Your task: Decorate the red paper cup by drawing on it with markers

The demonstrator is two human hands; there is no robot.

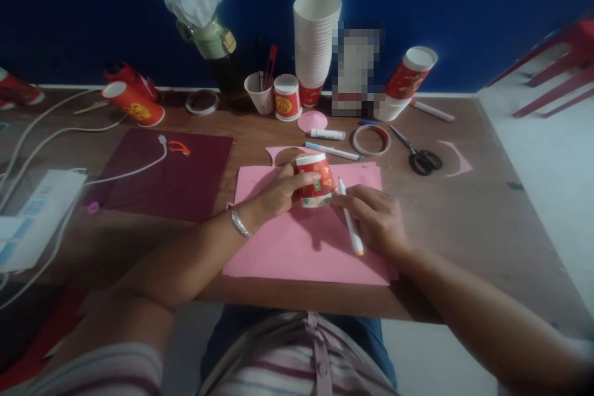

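Note:
My left hand (pixel 285 189) is wrapped around a red patterned paper cup (pixel 320 190), turned upside down with its white base upward, above a stack of pink paper (pixel 297 247). Close to the cup's lower right edge, my right hand (pixel 375 213) is closed, with a white marker (pixel 352 232) with an orange end slanting through its fingers. The right fingertips reach the cup's rim; whether they also pinch it is hard to see. A blue-and-white marker (pixel 331 151), a white glue stick (pixel 327 134) and a pink cutout strip (pixel 278 153) lie just beyond.
Black scissors (pixel 422 159), a tape roll (pixel 371 140) and a pink paper scrap (pixel 457 158) are at right. A tall cup stack (pixel 317 31), tilted cups (pixel 408 83) and a bottle (pixel 211 43) stand along the blue wall. White cables and a dark red sheet (pixel 171 179) are at left.

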